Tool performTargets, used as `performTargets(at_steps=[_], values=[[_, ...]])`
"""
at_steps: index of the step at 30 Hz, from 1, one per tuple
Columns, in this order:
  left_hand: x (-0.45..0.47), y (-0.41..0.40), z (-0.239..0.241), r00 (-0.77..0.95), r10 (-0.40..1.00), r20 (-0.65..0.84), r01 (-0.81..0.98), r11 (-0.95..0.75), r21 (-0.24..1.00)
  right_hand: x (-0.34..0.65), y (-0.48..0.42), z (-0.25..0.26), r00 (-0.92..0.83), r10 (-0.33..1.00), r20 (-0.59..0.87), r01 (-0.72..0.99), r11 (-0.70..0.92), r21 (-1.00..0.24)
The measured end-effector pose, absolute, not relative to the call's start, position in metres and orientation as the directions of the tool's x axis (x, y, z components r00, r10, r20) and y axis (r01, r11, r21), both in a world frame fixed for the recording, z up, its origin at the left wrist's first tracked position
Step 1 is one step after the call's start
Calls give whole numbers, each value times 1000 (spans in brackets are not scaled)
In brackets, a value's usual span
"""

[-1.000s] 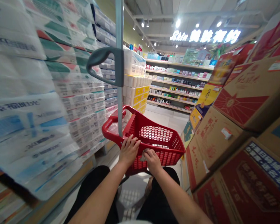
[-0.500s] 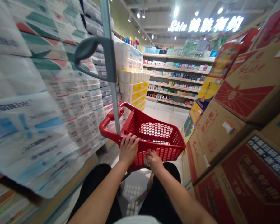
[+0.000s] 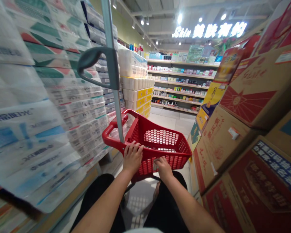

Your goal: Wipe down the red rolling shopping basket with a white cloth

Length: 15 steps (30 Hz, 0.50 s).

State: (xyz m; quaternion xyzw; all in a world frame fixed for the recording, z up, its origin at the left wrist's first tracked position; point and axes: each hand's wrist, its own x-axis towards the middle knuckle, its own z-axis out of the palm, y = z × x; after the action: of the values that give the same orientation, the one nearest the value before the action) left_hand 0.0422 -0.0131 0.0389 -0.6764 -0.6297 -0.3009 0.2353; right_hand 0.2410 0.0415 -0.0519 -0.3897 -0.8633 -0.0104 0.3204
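Note:
A red plastic shopping basket (image 3: 160,137) stands in front of me in a narrow shop aisle, with nothing visible inside it. My left hand (image 3: 132,157) lies over its near rim with the fingers curled onto the edge. My right hand (image 3: 163,166) grips the near rim a little to the right, fingers closed, with a small pale scrap pressed under them. A grey pull handle (image 3: 97,68) on a metal pole (image 3: 116,106) rises from the basket's left side.
Stacked packs of tissue paper (image 3: 38,106) wall the left side. Stacked cardboard boxes (image 3: 247,129) line the right. Shelves of small bottles (image 3: 181,90) and a lit sign (image 3: 208,30) stand at the aisle's far end. Pale floor tiles (image 3: 169,119) run ahead.
The basket and both hands have shifted slightly left and forward along the aisle. Both hands stay on the near rim.

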Motion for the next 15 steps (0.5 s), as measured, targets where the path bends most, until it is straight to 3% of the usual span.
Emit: performTargets(at_steps=[7, 11, 15], values=[[42, -12, 38, 44, 694, 718, 995, -92, 28, 244, 42, -50, -428, 687, 587, 703, 661, -261], [43, -13, 39, 34, 687, 726, 996, -79, 28, 244, 43, -53, -467, 730, 498, 716, 643, -272], [43, -13, 40, 43, 686, 726, 996, -88, 25, 245, 44, -60, -387, 725, 570, 725, 621, -298]])
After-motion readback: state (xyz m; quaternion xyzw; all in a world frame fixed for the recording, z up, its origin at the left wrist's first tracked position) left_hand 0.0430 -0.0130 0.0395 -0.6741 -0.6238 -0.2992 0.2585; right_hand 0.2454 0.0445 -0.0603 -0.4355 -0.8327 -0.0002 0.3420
